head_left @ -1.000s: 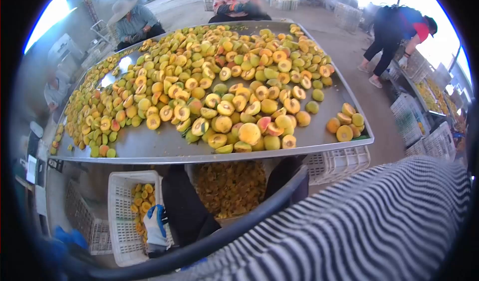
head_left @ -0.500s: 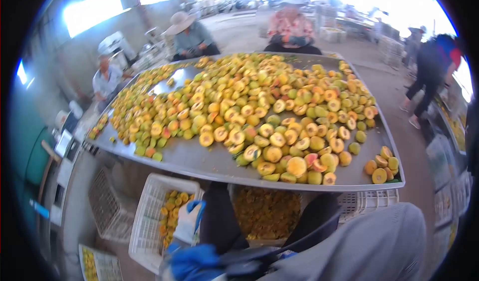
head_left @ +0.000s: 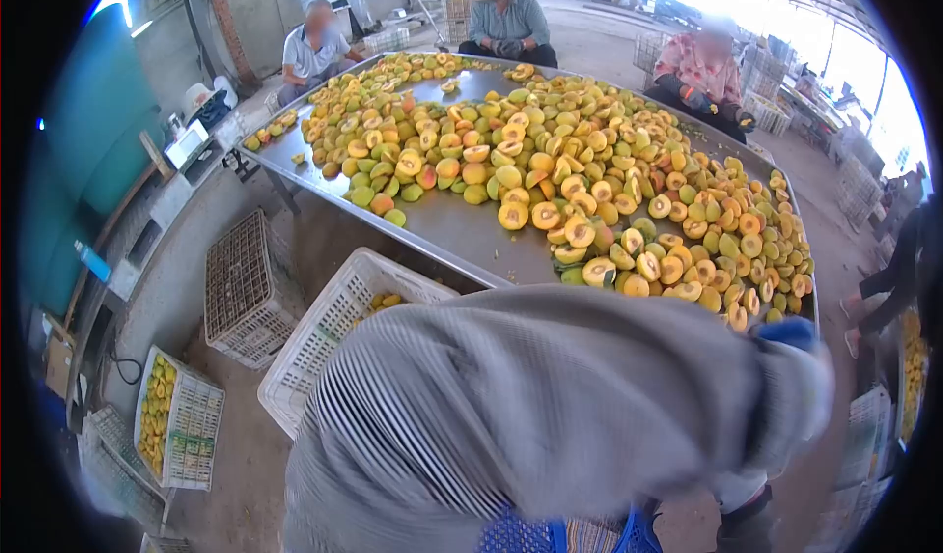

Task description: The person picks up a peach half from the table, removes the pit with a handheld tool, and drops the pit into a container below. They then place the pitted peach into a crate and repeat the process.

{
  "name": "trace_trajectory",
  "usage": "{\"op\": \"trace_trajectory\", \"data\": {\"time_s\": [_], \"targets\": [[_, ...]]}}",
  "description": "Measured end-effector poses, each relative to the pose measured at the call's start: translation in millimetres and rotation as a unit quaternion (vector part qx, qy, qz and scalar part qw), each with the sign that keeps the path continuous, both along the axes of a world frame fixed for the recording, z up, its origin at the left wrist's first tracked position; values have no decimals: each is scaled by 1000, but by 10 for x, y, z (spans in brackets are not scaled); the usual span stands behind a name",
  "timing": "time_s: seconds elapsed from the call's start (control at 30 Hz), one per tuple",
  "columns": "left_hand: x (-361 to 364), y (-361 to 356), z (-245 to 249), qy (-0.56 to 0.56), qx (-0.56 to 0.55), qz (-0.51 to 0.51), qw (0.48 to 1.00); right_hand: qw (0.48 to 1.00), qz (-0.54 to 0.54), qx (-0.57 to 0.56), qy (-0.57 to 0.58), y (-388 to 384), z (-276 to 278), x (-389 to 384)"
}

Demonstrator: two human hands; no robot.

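A grey striped sleeve [head_left: 550, 406] of my own arm fills the lower middle of the view. At its far right end only a blue glove tip of my right hand [head_left: 788, 333] shows, close to the near right corner of the steel table [head_left: 442, 229]. Its fingers are hidden, so I cannot tell whether it holds anything. My left hand is out of sight. The table carries a wide heap of halved yellow-orange peaches [head_left: 589, 170] and some whole greenish ones [head_left: 378, 199].
Below the table edge, a white crate [head_left: 334, 327] holds a few peaches. A grey crate [head_left: 241, 288] stands on its side, and a tray of fruit [head_left: 172, 420] lies on the floor at left. Three people sit at the far side; another person stands at right.
The view has swung left and up. My sleeve now covers my legs and the bin of fruit pieces, and my left hand, seen beside the white crate before, is gone from view.
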State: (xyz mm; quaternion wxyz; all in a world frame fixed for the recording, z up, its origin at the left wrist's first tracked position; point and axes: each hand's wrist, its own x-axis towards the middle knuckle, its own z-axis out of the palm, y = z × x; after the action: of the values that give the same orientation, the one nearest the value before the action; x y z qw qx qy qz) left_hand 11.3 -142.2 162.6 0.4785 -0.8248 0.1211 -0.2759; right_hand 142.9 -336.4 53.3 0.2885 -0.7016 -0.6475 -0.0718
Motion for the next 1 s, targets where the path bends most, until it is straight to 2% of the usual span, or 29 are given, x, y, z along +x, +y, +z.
{"op": "trace_trajectory", "data": {"time_s": [0.03, 0.07, 0.13, 0.43, 0.53, 0.57, 0.67, 0.77, 0.9, 1.0], "targets": [[-67, -99, 45, 71, -34, -7, 997, 976, -47, -206, -57, -68, 39, -32], [-98, -170, 65, 98, -53, -16, 994, 958, -52, -276, -63, -97, 50, -57], [-179, -217, 35, 127, -90, -28, 987, 944, -60, -321, -57, -95, 84, -131], [-358, -206, -180, 236, -236, -20, 942, 909, -101, -404, -22, -81, 184, -239], [-394, -147, -228, 259, -286, -8, 923, 935, -76, -347, -8, -152, 221, -228], [-392, -122, -232, 265, -297, -3, 918, 921, -115, -371, -35, -126, 267, -324], [-411, -85, -310, 284, -319, 14, 904, 950, -58, -300, -64, -279, 19, -245], [-411, -53, -372, 297, -340, 28, 892, 933, -66, -354, -22, -264, 80, -297], [-370, -77, -431, 310, -342, 27, 887, 930, -87, -356, -13, -335, 117, -365], [-333, -182, -448, 305, -325, 15, 895, 931, -86, -353, 37, -363, 173, -398]]}}
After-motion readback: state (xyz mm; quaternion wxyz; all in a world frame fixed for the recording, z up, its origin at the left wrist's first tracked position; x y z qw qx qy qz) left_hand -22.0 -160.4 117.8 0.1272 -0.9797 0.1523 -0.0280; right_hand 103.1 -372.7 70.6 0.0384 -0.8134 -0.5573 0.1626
